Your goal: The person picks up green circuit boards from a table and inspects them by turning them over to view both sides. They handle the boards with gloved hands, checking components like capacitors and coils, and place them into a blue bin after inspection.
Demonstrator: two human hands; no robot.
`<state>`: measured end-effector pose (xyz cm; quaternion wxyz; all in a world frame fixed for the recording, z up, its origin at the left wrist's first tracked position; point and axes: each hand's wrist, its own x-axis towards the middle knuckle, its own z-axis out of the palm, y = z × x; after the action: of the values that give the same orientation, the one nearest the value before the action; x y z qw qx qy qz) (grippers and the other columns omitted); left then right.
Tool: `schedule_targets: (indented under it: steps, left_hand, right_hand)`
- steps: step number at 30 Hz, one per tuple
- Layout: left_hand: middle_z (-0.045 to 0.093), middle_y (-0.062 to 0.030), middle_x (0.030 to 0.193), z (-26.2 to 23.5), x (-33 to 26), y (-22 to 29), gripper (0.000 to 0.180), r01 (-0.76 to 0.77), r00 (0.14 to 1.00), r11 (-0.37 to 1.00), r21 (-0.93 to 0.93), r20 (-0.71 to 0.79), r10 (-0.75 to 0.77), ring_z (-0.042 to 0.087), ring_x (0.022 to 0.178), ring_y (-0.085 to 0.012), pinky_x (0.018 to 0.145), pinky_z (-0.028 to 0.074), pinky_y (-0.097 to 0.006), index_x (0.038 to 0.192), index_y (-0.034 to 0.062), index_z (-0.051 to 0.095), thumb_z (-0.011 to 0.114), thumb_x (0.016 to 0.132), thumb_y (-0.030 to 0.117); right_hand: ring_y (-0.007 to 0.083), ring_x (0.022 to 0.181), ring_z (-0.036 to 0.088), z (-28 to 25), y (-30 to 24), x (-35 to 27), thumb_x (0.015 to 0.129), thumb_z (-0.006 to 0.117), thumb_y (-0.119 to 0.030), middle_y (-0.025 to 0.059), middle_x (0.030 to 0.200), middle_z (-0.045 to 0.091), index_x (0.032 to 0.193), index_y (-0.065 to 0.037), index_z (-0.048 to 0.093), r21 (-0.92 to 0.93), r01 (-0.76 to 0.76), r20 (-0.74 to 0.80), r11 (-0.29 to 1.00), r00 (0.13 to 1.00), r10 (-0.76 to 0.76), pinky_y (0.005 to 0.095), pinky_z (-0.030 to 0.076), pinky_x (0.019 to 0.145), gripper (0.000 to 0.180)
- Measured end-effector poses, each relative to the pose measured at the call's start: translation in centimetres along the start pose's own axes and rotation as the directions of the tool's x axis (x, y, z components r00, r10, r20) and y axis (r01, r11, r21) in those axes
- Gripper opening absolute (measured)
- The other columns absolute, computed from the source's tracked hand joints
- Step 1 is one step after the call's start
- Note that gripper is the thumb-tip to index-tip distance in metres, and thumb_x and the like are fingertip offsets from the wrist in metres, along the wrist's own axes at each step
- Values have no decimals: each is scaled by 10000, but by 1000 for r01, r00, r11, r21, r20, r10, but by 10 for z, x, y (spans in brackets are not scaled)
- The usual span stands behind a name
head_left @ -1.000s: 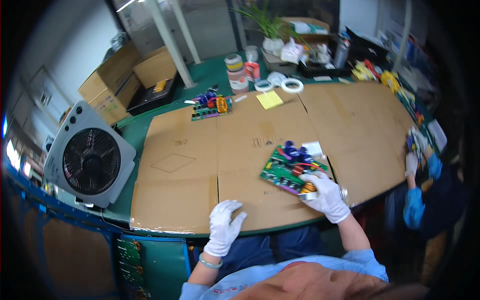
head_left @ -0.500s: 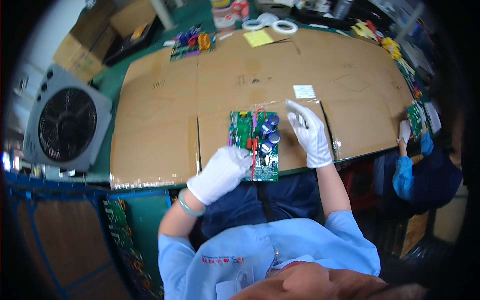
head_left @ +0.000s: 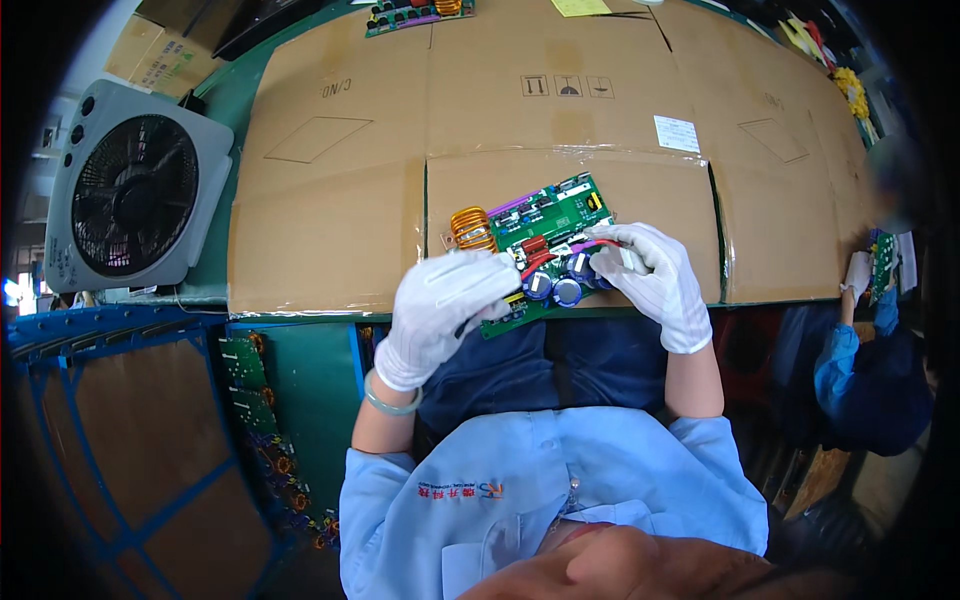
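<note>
A green circuit board (head_left: 555, 215) lies turned at an angle on the cardboard near its front edge, with its near corner past the edge. It carries a copper-wound coil (head_left: 472, 229), several dark blue capacitors (head_left: 566, 291) and red wires (head_left: 538, 264). My left hand (head_left: 445, 308), in a white glove, is closed, its fingertips on a red wire at the board's left side. At the other side my right hand (head_left: 658, 282), also gloved, pinches a second red wire (head_left: 603, 243) between thumb and fingers. The glove partly covers the capacitors there.
Flattened cardboard (head_left: 330, 220) covers the table. A grey box fan (head_left: 140, 190) stands at left. Another circuit board (head_left: 415, 15) lies at the far edge, with a white paper label (head_left: 677, 133) at right. More boards (head_left: 250, 380) sit low at left. A co-worker (head_left: 870, 370) works at right.
The board has been turned round, and its coil now shows at the left. My right hand, raised and apart before, has come down to the wires. The view has shifted nearer to the table's front.
</note>
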<state>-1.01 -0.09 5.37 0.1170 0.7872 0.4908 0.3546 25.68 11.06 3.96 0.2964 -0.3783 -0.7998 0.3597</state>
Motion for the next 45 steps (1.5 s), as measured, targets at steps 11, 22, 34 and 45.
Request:
schedule_targets:
  steps: [11, 22, 34, 45]
  left_hand:
    - [725, -85, 779, 28, -12, 25, 387, 249, 887, 901, -355, -291, -360, 606, 711, -179, 678, 454, -320, 992, -7, 735, 622, 1009, 363]
    - [664, -36, 708, 45, -13, 14, 182, 289, 939, 956, 52, -208, -273, 586, 589, -204, 574, 450, -335, 918, 91, 758, 755, 755, 10]
    - [734, -75, 825, 44, -22, 11, 211, 350, 921, 936, -37, -166, -351, 627, 654, -246, 653, 489, -343, 1026, 75, 763, 745, 822, 22]
    - [662, -148, 1247, 17, 9, -30, 750, 315, 949, 934, 171, -68, -307, 622, 1173, -345, 1007, 505, -398, 1348, 59, 588, 902, 709, 293]
  right_hand:
    - [56, 541, 384, 0, 50, -42, 950, 707, -314, 68, 888, 480, 971, 0, 621, 942, -291, 225, 168, 917, 329, 206, 282, 415, 326]
    - [62, 456, 344, 9, 57, -46, 1007, 614, -295, 102, 841, 504, 924, 7, 611, 965, -245, 207, 95, 932, 296, 218, 279, 395, 314]
    - [66, 536, 353, 11, 71, -51, 981, 656, -215, 75, 889, 457, 951, -40, 563, 980, -199, 186, 28, 951, 247, 203, 300, 418, 201]
    - [-6, 473, 309, -10, 46, -10, 1057, 523, -173, 125, 1031, 711, 1319, 26, 601, 675, -234, -181, 700, 867, 465, 173, 257, 414, 338]
